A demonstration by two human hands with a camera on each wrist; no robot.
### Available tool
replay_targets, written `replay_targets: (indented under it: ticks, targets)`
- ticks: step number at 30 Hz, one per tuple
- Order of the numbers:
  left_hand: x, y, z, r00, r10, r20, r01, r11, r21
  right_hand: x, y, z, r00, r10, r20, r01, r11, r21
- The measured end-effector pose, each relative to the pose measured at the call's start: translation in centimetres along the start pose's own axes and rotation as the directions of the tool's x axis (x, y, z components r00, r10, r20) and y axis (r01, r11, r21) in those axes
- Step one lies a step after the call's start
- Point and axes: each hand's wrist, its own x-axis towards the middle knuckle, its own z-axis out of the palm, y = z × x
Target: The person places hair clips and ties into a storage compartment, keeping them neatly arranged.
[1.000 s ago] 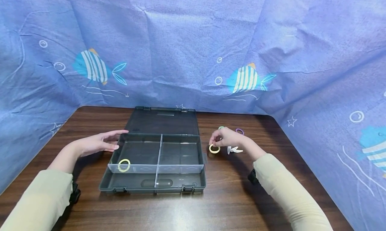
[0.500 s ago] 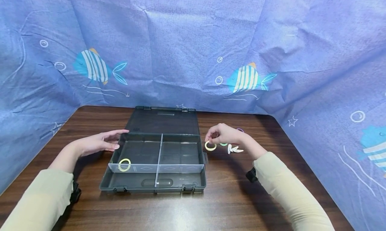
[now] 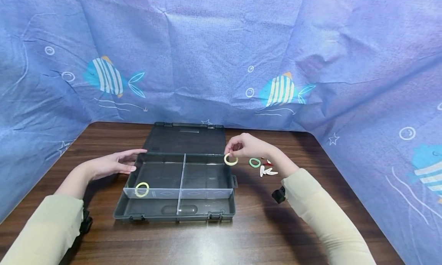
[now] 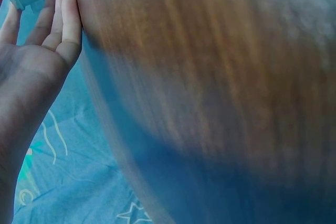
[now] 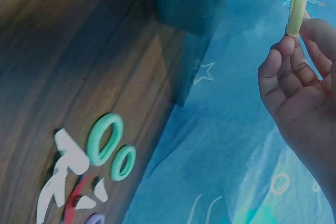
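My right hand [image 3: 249, 146] pinches a pale yellow ring [image 3: 231, 164] between thumb and fingertips, over the right back corner of a dark translucent divided box [image 3: 172, 219]. In the right wrist view the held ring [image 5: 297, 11] stands upright, edge-on, above the fingertips. My left hand [image 3: 111, 165] touches the box's left side near the back corner, thumb and fingers extended. Seen from the left wrist, its fingers [image 4: 72, 19] reach to the box edge. Another yellow ring [image 3: 136, 190] is in the box's left part, leaning at the crosswise divider.
The box lid [image 3: 190, 140] lies folded back. Right of the box are a green ring [image 3: 255, 167] and white pieces [image 3: 267, 172]. The right wrist view adds a smaller green ring [image 5: 115, 167], a red piece [image 5: 73, 203] and a purple ring [image 5: 96, 219]. A blue cloth [image 3: 221, 57] surrounds the table.
My right hand has lifted the yellow ring and carried it left and back to the box's right edge, uncovering the green ring. My left hand has stayed in place.
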Motion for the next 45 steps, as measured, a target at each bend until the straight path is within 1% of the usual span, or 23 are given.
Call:
replay_targets:
  ticks: [7,18,21,24,27,31,36,40,45]
  targets:
    - [0.0,-0.1,-0.1,1.0,0.01,0.0,-0.01,1.0,0.004,1.3,-1.5,-0.3,1.0,0.001,-0.021,-0.001,1.0,0.0]
    - [-0.1,-0.1,0.0,1.0,-0.003,0.008,0.003,1.0,-0.009,3.2,-3.6,-0.1,0.998,-0.008,-0.061,0.011,0.999,0.052]
    - [-0.2,0.1,0.1,1.0,0.003,0.011,-0.003,1.0,-0.01,3.8,-4.4,0.0,0.997,-0.02,-0.072,0.025,0.997,0.077]
    - [-0.3,0.3,0.2,1.0,0.016,0.015,-0.016,1.0,-0.011,4.5,-5.2,0.0,0.995,-0.041,-0.087,0.048,0.996,0.082]
    - [-0.3,0.4,0.3,1.0,0.028,0.015,-0.028,1.0,-0.012,5.2,-5.9,0.2,0.994,-0.059,-0.095,0.066,0.995,0.074]
    - [-0.3,0.4,0.3,1.0,0.027,0.011,-0.027,1.0,-0.014,6.3,-6.7,0.7,0.993,-0.08,-0.087,0.085,0.995,0.046]
    - [-0.3,0.3,0.2,1.0,0.016,0.013,-0.016,1.0,-0.014,7.6,-7.5,1.4,0.992,-0.105,-0.065,0.106,0.994,0.008]
    - [-0.3,0.2,0.3,1.0,0.017,0.013,-0.017,1.0,-0.011,8.7,-7.9,2.1,0.991,-0.124,-0.054,0.124,0.992,-0.002]
    - [-0.2,0.4,0.2,1.0,-0.003,0.008,0.003,1.0,0.002,9.8,-8.1,3.2,0.989,-0.134,-0.068,0.134,0.991,-0.016]
